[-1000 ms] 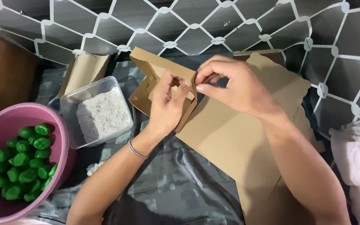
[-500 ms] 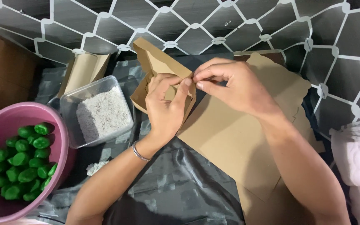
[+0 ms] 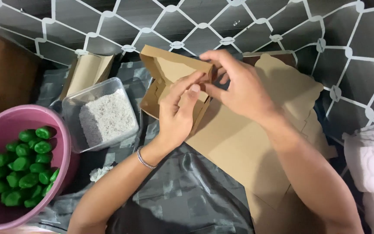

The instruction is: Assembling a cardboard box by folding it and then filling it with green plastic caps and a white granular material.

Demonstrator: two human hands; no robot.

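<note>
The floor covering (image 3: 31, 26) behind the work area was dark grey, marked with a white diamond grid with small round nodes at the crossings. A grey sheet (image 3: 187, 199) with a lighter checked pattern lay spread over it, creased and faintly glossy. A brown panel (image 3: 3, 78) stood at the left edge, its kind not identifiable. A white fabric item (image 3: 371, 160) lay at the right edge. Lighting was even, with soft shadows.

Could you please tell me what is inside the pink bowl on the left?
The pink bowl holds a pile of small green pieces; anything beneath them is covered.
</note>
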